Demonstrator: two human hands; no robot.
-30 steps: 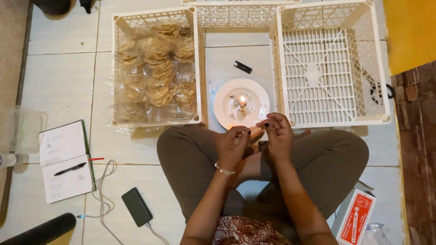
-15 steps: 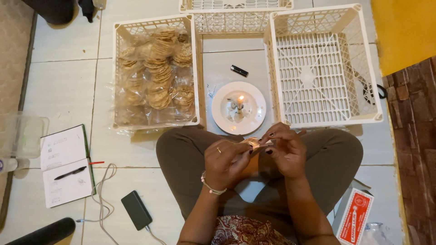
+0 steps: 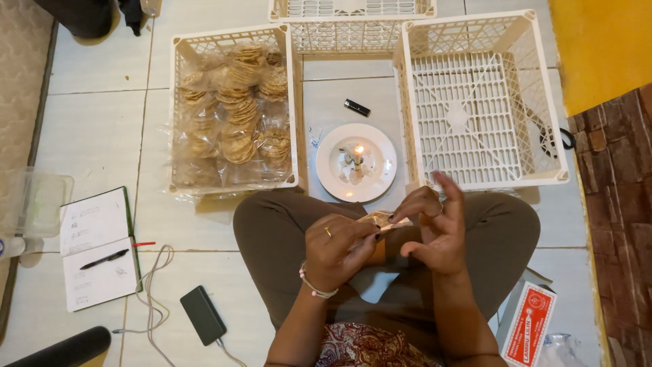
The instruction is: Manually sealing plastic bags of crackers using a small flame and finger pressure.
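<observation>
A small clear packet (image 3: 388,221) of crackers is pinched between two hands, just this side of the white plate (image 3: 380,180) with its lit candle (image 3: 358,153).

Largest first: an empty white crate (image 3: 543,102) stands right of the plate, a crate (image 3: 178,115) of bagged crackers left of it, a third crate (image 3: 285,10) beyond. The left hand (image 3: 337,246) is closed on the packet's near end; the right hand (image 3: 435,228) nips the far end with thumb and forefinger, other fingers spread loose. The open edge is best kept flat, taut and pinched close to its lip, and held well above the flame. A notebook (image 3: 95,248) with pen (image 3: 103,259) lies far left of the plate, a phone (image 3: 202,315) nearer; a black lighter (image 3: 356,107) sits just beyond the plate.
</observation>
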